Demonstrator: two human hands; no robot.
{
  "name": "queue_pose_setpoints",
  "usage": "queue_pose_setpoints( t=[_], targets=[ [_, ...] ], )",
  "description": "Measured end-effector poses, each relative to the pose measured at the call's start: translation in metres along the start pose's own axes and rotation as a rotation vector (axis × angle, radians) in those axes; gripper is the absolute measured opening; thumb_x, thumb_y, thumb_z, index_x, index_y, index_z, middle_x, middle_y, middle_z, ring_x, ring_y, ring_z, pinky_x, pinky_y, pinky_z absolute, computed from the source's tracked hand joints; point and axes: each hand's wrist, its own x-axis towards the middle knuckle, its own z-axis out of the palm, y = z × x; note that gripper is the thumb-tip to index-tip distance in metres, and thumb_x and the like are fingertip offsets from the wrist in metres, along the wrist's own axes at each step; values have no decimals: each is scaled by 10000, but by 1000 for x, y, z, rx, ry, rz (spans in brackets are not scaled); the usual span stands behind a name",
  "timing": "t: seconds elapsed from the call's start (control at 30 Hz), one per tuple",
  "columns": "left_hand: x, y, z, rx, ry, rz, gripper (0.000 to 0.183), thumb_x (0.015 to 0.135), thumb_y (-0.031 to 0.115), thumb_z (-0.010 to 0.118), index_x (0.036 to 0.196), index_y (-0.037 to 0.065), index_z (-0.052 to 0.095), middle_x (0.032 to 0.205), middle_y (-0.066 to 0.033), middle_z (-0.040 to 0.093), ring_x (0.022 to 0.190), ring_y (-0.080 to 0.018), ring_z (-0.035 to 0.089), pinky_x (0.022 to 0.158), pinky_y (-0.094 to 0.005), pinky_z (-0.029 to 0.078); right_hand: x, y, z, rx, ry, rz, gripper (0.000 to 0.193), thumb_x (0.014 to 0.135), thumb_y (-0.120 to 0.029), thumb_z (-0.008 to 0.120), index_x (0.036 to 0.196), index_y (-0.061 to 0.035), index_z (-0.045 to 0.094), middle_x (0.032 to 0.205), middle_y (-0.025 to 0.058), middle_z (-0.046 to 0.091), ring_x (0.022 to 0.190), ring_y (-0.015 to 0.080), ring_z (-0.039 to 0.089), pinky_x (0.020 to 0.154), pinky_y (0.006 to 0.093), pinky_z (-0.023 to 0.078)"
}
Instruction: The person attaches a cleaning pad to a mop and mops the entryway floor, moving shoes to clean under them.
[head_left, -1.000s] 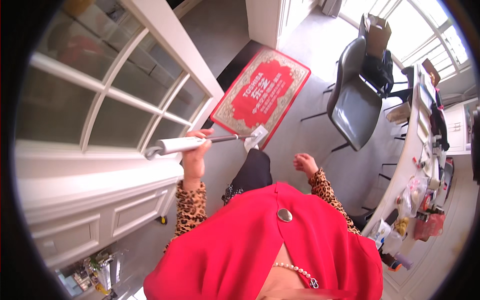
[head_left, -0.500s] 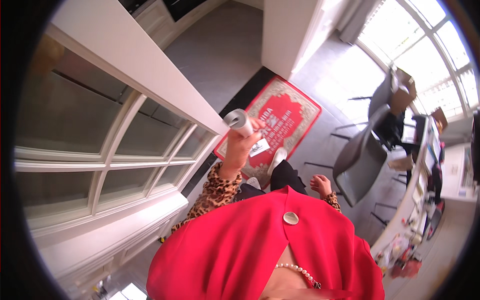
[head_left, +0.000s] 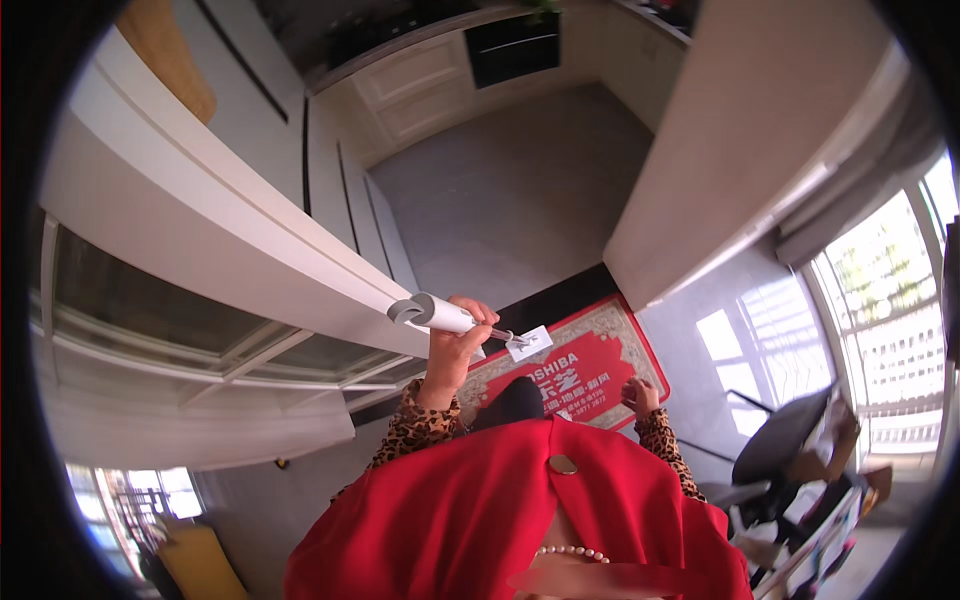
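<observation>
My left hand (head_left: 462,345) is closed around a white rolled sheet (head_left: 445,314), held up in front of my body beside the white door frame. A thin, pale item sticks out past my fingers, and at its far end shows a small white card (head_left: 530,344) with dark marks; I cannot make out how the two are joined. My right hand (head_left: 640,396) hangs low at my right side with its fingers curled in, and nothing shows in it. Beneath both hands lies a red and beige doormat (head_left: 590,345).
Ahead, a doorway leads to a grey kitchen floor (head_left: 510,190) with pale cabinets (head_left: 415,95) and a dark oven (head_left: 512,50). A white wall end (head_left: 740,150) bounds its right. A grey chair (head_left: 790,440) and a cluttered table stand at the lower right. Paned glass (head_left: 170,300) lies left.
My view has turned toward the kitchen doorway, and I am closer to it. The roll in my left hand now points more to the left. My right hand stays low, its fingers more curled.
</observation>
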Motion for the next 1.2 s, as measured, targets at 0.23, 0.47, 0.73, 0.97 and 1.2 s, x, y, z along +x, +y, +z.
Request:
queue_pose_setpoints(
  t=[0.23, 0.47, 0.73, 0.97, 1.2],
  targets=[
    [77, -29, -9, -29, 177, 55, 191, 660, -88, 503, 782, 47, 446, 751, -64, 473, 753, -165, 476, 737, -305, 401, 98, -151, 111, -87, -214, -113, 244, 767, -234, 501, 909, -37, 512, 761, 72, 558, 665, 153, 540, 591, 292, 465],
    [202, -59, -33, -23, 215, 12, 208, 631, -106, 485, 770, 44, 452, 742, -65, 484, 758, -169, 488, 740, -323, 407, 174, -248, 180, -261, -309, -157, 269, 772, -267, 510, 913, -39, 515, 760, 65, 553, 678, 146, 539, 622, 291, 468],
    [329, -88, -40, 19, 285, 15, 242, 603, -124, 470, 766, 53, 447, 758, -72, 471, 762, -179, 478, 775, -356, 400, 263, -348, 211, -170, -272, -135, 256, 824, -290, 464, 859, -40, 501, 718, 47, 529, 660, 136, 528, 614, 285, 461],
    [464, -119, -12, 45, 207, 42, 226, 612, -129, 472, 753, 45, 449, 754, -70, 470, 760, -179, 482, 758, -337, 408, 429, -424, 193, 275, -301, -90, 231, 836, -276, 455, 795, -49, 479, 681, 42, 511, 590, 144, 496, 544, 273, 432],
    [609, -141, 24, 146, -15, 69, 190, 671, -119, 478, 787, 26, 438, 790, -84, 485, 776, -186, 506, 760, -324, 417, 506, -436, 129, 484, 203, 112, 288, 800, -381, 482, 830, -94, 479, 683, 16, 515, 601, 150, 497, 539, 310, 421]
  ],
)
